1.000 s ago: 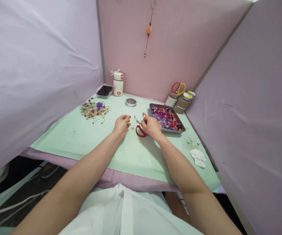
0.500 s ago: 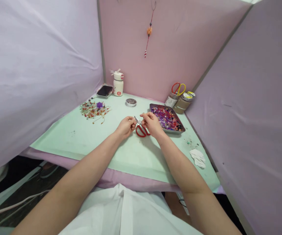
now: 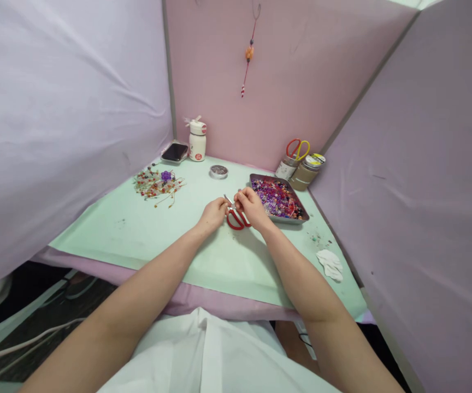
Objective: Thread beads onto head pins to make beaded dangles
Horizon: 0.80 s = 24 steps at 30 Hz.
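Observation:
Over the middle of the table, my left hand (image 3: 214,214) and my right hand (image 3: 249,204) are close together, fingertips pinched. What each pinch holds is too small to make out. Red-handled scissors (image 3: 235,220) lie on the table beneath and between them, blades pointing away from me and partly covered by my fingers. Just right of my right hand is a dark metal tray (image 3: 287,220) full of purple, red and dark beads (image 3: 276,197). A small round dish (image 3: 218,172) of tiny dark pieces stands beyond my hands.
At left lies a pile of beaded strings (image 3: 158,185) with a purple flower. Behind are a phone (image 3: 175,152) and a white bottle (image 3: 197,142). Two jars stand back right, one with scissors (image 3: 298,149). A crumpled white cloth (image 3: 330,265) lies at right; a beaded cord (image 3: 249,53) hangs behind.
My right hand has shifted slightly left and its raised index finger has curled in. The hands are a little closer together. The scissors stay where they lay.

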Tool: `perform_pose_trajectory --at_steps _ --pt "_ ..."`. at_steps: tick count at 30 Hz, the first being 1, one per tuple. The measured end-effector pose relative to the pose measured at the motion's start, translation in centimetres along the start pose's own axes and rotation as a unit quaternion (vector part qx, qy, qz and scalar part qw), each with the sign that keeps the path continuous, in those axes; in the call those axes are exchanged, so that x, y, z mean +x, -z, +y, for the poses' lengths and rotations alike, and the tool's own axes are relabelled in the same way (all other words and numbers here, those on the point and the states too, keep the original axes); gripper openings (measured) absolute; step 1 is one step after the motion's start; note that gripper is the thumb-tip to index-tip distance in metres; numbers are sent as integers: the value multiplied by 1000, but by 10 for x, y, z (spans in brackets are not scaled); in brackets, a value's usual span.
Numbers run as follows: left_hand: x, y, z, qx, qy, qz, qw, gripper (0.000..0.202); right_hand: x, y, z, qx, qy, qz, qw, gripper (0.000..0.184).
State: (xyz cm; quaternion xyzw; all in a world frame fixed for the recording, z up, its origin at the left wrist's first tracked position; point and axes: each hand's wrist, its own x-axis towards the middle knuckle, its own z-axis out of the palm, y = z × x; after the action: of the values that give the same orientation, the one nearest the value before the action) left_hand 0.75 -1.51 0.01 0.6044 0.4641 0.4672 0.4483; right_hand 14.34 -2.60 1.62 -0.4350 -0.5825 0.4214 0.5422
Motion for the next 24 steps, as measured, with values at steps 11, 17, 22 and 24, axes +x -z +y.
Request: perform_pose_trajectory --at_steps 11,17,22,24 --pt "-1 0 -1 45 -26 -2 999 11 1 2 2 -6 10 12 1000 20" --pt "-5 3 7 -8 -32 -1 999 14 5 5 4 106 -30 17 994 28" --pt "-7 3 9 -8 -55 9 998 14 2 2 -3 160 -27 8 987 29" --pt "-6 2 8 -13 -64 11 998 12 1 0 -6 168 -18 10 986 29"
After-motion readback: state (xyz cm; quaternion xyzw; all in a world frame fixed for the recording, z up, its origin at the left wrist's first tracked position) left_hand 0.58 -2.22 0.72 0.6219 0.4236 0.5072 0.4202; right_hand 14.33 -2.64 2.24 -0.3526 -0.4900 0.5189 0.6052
